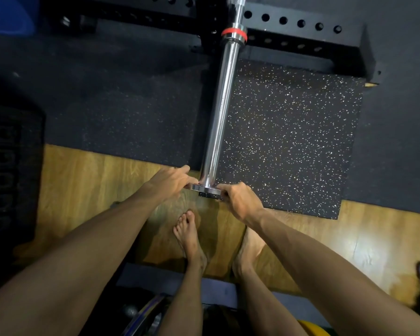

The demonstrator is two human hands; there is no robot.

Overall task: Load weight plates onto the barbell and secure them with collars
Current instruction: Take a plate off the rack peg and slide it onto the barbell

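Note:
The chrome barbell sleeve (220, 110) runs from the black rack toward me, with a red ring (233, 32) at its inner shoulder. The sleeve is bare along its length. At its near tip sits a small, thin chrome plate (205, 189), seen edge-on. My left hand (170, 181) pinches the plate's left edge and my right hand (238, 200) grips its right edge. No collar is visible.
A black rack beam with holes (301, 32) crosses behind the bar. A speckled rubber mat (289, 141) lies under the sleeve on the wood floor. My bare feet (189, 236) stand below the hands. A yellow plate (310, 328) and a dark plate (143, 318) lie at the bottom edge.

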